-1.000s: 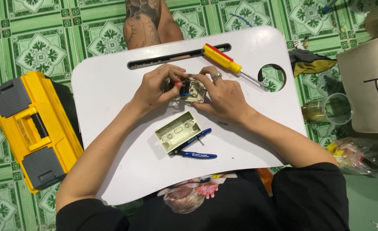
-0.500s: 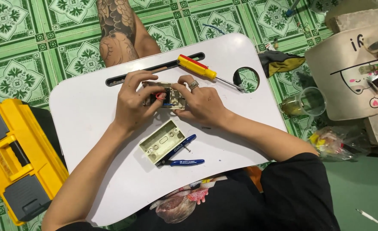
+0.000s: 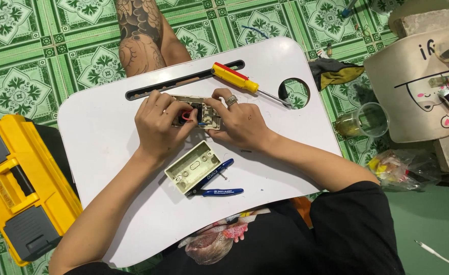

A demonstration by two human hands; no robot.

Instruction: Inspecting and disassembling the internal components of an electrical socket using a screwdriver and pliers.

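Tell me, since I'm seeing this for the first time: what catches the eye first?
Both hands, left hand and right hand, meet mid-tray over a small electrical part with red and blue wires. On the white lap tray, an empty beige box and blue pliers lie nearer the body. A yellow toolbox sits left.

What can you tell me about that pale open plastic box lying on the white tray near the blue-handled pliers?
The pale beige rectangular plastic box shell lies open side up and skewed on the white lap tray, just below the left hand. Inside show raised ribs, small round posts and holes; it looks empty. Its lower right edge meets or lies very close against the blue-handled pliers. Neither hand touches it.
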